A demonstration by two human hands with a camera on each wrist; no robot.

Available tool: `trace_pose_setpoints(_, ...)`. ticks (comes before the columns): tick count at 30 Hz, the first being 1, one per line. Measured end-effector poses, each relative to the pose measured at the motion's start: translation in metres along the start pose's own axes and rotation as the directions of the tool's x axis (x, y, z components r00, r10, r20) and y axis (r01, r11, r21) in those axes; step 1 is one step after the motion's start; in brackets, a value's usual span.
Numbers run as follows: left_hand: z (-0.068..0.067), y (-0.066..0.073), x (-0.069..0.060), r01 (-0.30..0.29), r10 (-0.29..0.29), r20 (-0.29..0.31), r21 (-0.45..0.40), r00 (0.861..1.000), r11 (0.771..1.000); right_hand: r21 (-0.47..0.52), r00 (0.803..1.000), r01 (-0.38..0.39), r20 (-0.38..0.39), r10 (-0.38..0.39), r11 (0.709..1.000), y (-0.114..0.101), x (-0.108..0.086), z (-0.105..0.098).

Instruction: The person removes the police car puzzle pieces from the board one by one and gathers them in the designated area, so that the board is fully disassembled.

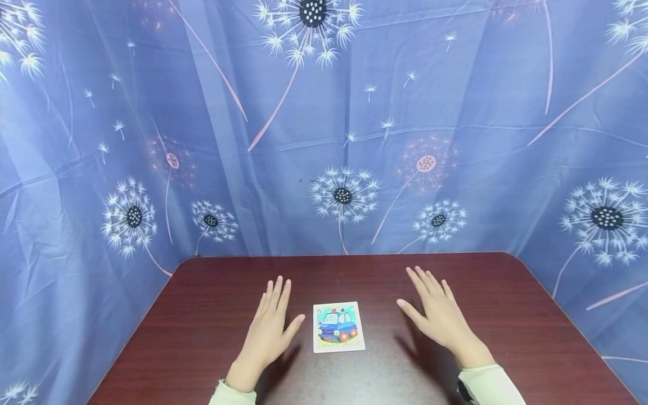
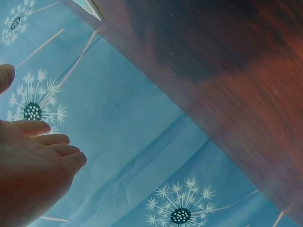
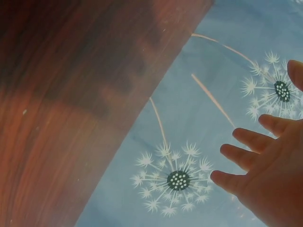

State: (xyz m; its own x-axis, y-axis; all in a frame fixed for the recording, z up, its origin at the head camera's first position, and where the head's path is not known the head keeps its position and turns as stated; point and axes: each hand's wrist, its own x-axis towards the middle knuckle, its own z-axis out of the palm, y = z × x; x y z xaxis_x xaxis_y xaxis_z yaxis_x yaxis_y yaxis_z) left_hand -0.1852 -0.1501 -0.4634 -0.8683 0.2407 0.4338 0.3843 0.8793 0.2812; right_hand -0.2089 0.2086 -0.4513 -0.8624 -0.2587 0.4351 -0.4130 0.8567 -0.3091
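A square picture puzzle with a white border lies flat on the table, showing a blue cartoon police car. To its left is my left hand, fingers straight and thumb spread toward the puzzle, not touching it. My right hand is farther off on the other side, its fingers extended and apart, holding nothing. In the left wrist view the left hand shows its palm side, and a corner of the puzzle peeks in at the top. Bare fingers of the right hand appear in the right wrist view.
The dark red-brown wooden table has rounded far corners. A blue curtain printed with dandelions hangs behind it and along both sides. Shadows of the hands fall on the tabletop.
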Motion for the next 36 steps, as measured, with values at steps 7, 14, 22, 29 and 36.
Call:
trace_pose_setpoints(7, 0.003, 0.008, 0.0, -0.014, 0.016, 0.054, -0.027, 0.998, 1.0, 0.043, 1.0, 0.013, 0.018, -0.014, 0.999, -0.009, 0.007, 0.004)
trace_pose_setpoints(14, 0.006, 0.019, 0.001, -0.02, 0.031, 0.136, -0.081, 0.99, 0.997, 0.101, 0.999, 0.029, 0.021, -0.032, 0.994, -0.018, 0.017, 0.01)
trace_pose_setpoints(22, 0.012, 0.031, -0.002, -0.083, 0.103, 0.207, -0.105, 0.973, 0.991, 0.166, 0.998, 0.051, 0.023, -0.056, 0.985, -0.027, 0.026, 0.014)
trace_pose_setpoints(29, 0.019, 0.041, -0.002, -0.141, 0.163, 0.22, -0.112, 0.962, 0.984, 0.214, 0.997, 0.062, 0.029, -0.07, 0.975, -0.034, 0.034, 0.018)
trace_pose_setpoints(36, 0.023, 0.049, -0.006, -0.138, 0.177, 0.309, -0.143, 0.934, 0.98, 0.267, 0.995, 0.09, 0.023, -0.099, 0.96, -0.042, 0.04, 0.026)
